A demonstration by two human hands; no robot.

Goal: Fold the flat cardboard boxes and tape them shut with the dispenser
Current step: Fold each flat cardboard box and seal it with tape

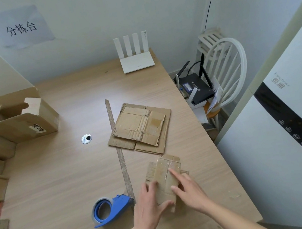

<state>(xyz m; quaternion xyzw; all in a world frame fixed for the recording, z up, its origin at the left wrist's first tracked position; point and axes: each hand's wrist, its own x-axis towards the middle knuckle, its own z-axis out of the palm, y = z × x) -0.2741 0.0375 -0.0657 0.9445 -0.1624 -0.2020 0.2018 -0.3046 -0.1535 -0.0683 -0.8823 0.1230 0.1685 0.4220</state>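
Both hands clasp a small folded cardboard box, clear tape glinting along its seam.

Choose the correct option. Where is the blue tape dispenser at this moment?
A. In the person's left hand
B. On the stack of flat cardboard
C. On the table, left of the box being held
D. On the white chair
C: the blue tape dispenser lies on the table, untouched, left of the small box that both hands hold.
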